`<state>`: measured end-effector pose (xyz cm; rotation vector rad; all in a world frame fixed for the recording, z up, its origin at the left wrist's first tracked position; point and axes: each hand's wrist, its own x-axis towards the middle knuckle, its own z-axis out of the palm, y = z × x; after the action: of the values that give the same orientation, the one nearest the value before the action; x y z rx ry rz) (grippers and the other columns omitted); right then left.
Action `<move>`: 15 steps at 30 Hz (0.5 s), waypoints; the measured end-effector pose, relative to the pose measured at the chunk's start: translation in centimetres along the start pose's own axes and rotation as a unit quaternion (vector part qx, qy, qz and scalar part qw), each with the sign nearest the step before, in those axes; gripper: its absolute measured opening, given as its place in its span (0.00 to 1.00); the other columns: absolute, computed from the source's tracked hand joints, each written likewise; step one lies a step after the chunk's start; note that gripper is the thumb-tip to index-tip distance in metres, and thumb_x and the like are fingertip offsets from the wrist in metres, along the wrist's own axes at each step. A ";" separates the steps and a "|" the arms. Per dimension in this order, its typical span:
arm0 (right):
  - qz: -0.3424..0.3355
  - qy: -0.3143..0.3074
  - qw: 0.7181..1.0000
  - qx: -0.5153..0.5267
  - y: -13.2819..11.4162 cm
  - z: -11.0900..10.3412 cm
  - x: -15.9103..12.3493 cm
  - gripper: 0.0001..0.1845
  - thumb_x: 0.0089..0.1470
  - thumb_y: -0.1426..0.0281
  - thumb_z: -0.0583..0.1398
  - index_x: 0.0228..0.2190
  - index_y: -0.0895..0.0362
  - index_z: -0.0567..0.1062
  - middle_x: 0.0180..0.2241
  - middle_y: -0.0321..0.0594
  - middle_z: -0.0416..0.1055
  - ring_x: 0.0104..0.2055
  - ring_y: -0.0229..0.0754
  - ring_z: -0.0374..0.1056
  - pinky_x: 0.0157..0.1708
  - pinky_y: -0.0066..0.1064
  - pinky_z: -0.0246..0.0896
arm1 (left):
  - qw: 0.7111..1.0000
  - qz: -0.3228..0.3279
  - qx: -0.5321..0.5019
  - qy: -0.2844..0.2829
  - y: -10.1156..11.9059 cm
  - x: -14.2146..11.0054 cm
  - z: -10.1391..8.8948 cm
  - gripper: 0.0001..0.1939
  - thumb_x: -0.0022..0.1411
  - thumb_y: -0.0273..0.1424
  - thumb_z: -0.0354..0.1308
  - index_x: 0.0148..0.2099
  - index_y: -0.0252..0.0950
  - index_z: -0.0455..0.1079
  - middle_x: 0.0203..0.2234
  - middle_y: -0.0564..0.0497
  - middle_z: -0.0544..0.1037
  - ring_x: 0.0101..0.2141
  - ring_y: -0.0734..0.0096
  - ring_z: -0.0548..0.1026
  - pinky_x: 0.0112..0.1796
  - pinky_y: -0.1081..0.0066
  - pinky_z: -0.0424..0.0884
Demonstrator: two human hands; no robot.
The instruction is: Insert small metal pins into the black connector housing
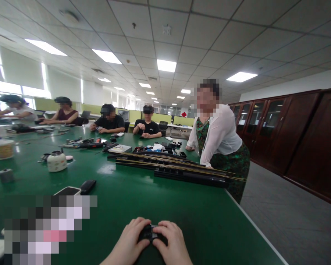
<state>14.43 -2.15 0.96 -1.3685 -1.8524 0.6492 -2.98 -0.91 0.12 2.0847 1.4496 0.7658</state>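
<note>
Close in front of me, at the near part of the green table (110,209), both my hands are on a small black part (147,234) with a greyish piece at its middle. My left hand (132,237) has its fingers and thumb curled round the left end. From the other side my right hand (171,239) grips the right end, its fingertips close to the left ones. My fingers cover much of the part, so its exact kind does not show.
Long black strips with thin brass-coloured rods (176,167) lie across the table ahead. Behind them are loose black parts (165,148). A white jar (56,162) and a grey metal cylinder (6,175) stand at left. One person (223,132) leans on the right edge; several others sit opposite.
</note>
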 end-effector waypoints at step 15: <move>0.011 -0.055 0.997 -0.049 -0.2 -0.4 -0.1 0.18 0.41 0.73 0.62 0.36 0.44 0.76 0.43 0.36 0.72 0.49 0.46 0.63 0.51 0.39 0.51 | 0.998 0.019 -0.053 0.027 -0.1 -0.2 0.2 0.20 0.49 0.26 0.55 0.46 0.42 0.68 0.43 0.49 0.75 0.45 0.60 0.69 0.46 0.63 0.63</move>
<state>14.69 -2.30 1.36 -1.4424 -1.9818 0.6648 -2.96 -1.06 -0.17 2.0310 1.3710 0.9009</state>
